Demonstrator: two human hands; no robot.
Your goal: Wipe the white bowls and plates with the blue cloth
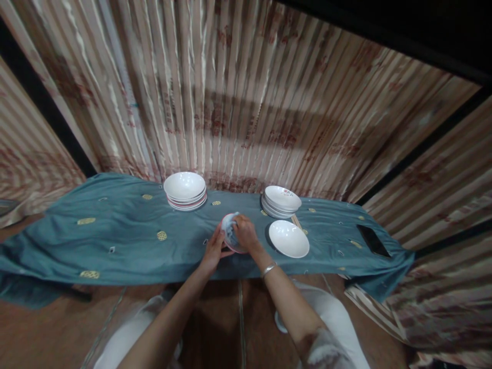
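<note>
Near the front edge of the cloth-covered table, my left hand (214,250) grips a small bowl (237,250) with a red rim, tilted on its side. My right hand (245,231) is closed on a pale blue-grey cloth (229,233), pressed against the inside of that bowl. Part of the bowl is hidden behind my fingers and the cloth. Just right of my right hand lies a single white shallow bowl (289,240). Behind it is a stack of white shallow bowls (282,199), the top one with a small red floral print.
A stack of white bowls (185,186), some red-rimmed, stands at the back left on the teal tablecloth (126,241). Thin wooden sticks (297,222) lie by the right stack. A black phone (372,240) rests at the far right. Striped curtains (238,102) hang behind.
</note>
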